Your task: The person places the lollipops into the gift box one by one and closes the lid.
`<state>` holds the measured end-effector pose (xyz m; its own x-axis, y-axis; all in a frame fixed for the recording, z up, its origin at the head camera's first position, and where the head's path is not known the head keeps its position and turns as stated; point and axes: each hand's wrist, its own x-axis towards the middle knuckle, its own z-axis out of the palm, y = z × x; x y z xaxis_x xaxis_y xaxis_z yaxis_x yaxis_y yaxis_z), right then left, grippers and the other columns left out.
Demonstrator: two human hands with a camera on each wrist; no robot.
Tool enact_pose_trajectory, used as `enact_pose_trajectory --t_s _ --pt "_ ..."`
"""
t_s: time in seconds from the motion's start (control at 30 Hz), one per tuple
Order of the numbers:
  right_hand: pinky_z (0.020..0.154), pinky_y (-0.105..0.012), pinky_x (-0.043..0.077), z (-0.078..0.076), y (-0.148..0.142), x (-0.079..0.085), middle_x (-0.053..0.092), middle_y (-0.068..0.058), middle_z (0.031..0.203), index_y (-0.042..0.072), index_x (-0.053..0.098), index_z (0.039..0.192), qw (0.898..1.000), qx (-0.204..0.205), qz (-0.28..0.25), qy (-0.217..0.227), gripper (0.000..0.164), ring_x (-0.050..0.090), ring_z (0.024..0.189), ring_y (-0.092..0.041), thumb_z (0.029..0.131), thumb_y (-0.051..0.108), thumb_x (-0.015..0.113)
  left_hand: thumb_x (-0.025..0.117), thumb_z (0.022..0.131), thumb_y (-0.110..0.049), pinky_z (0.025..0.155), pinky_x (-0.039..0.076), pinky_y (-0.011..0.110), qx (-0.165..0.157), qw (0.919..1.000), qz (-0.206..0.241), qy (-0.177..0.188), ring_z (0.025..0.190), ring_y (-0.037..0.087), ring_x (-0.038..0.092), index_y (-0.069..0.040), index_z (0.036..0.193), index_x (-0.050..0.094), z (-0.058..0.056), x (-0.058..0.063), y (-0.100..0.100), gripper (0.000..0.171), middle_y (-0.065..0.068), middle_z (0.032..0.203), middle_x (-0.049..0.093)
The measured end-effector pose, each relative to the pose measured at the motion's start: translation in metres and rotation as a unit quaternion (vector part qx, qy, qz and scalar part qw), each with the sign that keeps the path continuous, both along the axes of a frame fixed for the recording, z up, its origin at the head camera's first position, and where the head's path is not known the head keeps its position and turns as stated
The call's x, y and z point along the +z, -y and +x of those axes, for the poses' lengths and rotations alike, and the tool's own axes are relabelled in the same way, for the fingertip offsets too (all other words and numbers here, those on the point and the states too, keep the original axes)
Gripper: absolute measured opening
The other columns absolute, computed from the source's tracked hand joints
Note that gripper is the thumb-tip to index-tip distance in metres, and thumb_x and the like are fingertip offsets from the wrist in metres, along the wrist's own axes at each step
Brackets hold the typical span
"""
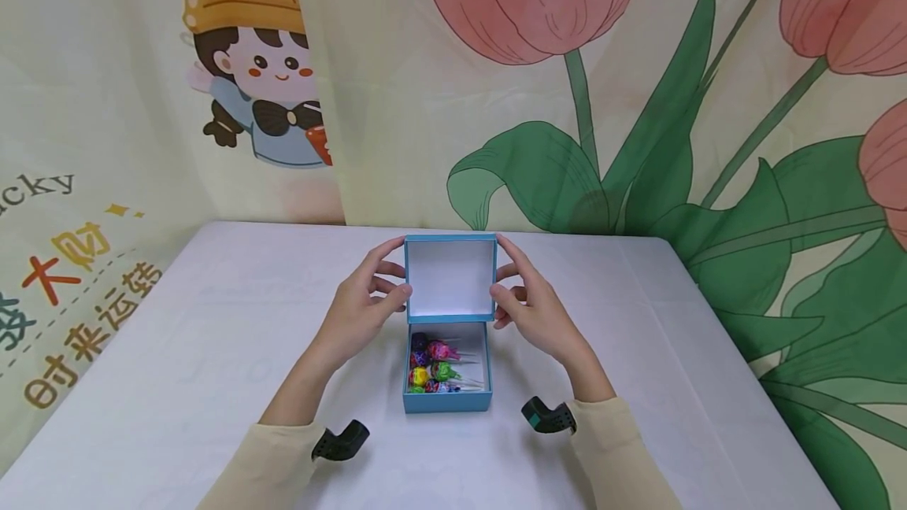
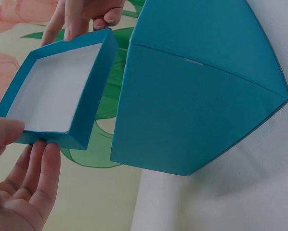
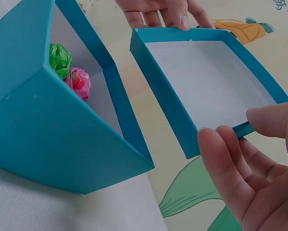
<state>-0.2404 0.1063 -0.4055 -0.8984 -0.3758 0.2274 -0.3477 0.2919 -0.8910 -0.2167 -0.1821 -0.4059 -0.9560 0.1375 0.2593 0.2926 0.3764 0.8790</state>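
Observation:
Both hands hold a blue box lid (image 1: 451,278) with a white inside, tilted up above the far side of the blue box (image 1: 448,401). My left hand (image 1: 360,309) grips the lid's left edge, thumb at the front rim and fingers behind. On the opposite edge my right hand (image 1: 533,309) pinches it the same way. Inside the open box lie several wrapped lollipops, among them a green lollipop (image 3: 60,60) and a pink lollipop (image 3: 79,83), their white sticks pointing right. In the left wrist view the box wall (image 2: 182,110) hides the lollipops.
The box stands on a table with a white cloth (image 1: 212,368). Behind the table hangs a backdrop (image 1: 383,101) printed with tulips and a cartoon figure. A black wrist strap (image 1: 342,441) sits at the left cuff, another black strap (image 1: 549,417) at the right.

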Motion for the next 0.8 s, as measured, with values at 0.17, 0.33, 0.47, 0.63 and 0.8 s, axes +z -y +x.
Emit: enact_pose_trajectory --t_s 0.17,0.33,0.47,0.63,0.8 --pt "0.069 -0.036 0.066 -0.0011 0.0012 -0.001 0.052 -0.019 0.133 0.037 0.021 0.17 1.0 0.011 0.0 -0.012 0.08 0.068 0.074 -0.027 0.108 0.008 0.062 0.068 0.105 -0.018 0.08 0.065 0.035 0.006 0.9994 -0.023 -0.025 0.097 0.025 0.07 -0.032 0.164 0.037 -0.0004 0.0006 0.0001 0.068 0.014 0.125 0.062" --pt "0.069 -0.036 0.066 -0.0009 0.0014 -0.0005 0.053 -0.019 0.133 0.034 0.022 0.169 1.0 0.009 -0.005 -0.027 0.078 0.07 0.071 -0.026 0.108 0.007 0.062 0.068 0.106 -0.016 0.079 0.066 0.038 0.004 0.9991 -0.024 -0.035 0.094 0.026 0.07 -0.03 0.164 0.038 0.0007 0.0022 -0.0006 0.067 0.015 0.122 0.062" --pt "0.069 -0.036 0.066 -0.0002 0.0012 0.0 0.052 -0.018 0.133 0.037 0.025 0.167 0.999 0.009 -0.015 -0.035 0.076 0.071 0.07 -0.025 0.108 0.006 0.062 0.068 0.105 -0.016 0.078 0.066 0.04 0.004 0.9989 -0.027 -0.038 0.092 0.025 0.07 -0.032 0.164 0.037 0.0022 0.003 -0.0012 0.067 0.015 0.122 0.062" --pt "0.068 -0.036 0.066 0.0002 0.0008 -0.0002 0.052 -0.018 0.133 0.036 0.029 0.164 0.998 0.008 -0.029 -0.047 0.075 0.072 0.069 -0.025 0.106 0.002 0.061 0.066 0.107 -0.018 0.078 0.065 0.036 -0.006 0.9989 -0.028 -0.038 0.088 0.023 0.071 -0.033 0.162 0.037 0.0032 0.0032 -0.0012 0.065 0.014 0.122 0.061" --pt "0.07 -0.037 0.066 -0.0001 0.0011 -0.0003 0.054 -0.018 0.134 0.031 0.033 0.163 0.997 -0.002 -0.037 -0.065 0.07 0.074 0.072 -0.025 0.106 -0.001 0.059 0.064 0.108 -0.018 0.079 0.066 0.037 -0.019 0.999 -0.021 -0.035 0.084 0.021 0.074 -0.034 0.161 0.037 0.0036 0.004 -0.0022 0.063 0.015 0.125 0.06"
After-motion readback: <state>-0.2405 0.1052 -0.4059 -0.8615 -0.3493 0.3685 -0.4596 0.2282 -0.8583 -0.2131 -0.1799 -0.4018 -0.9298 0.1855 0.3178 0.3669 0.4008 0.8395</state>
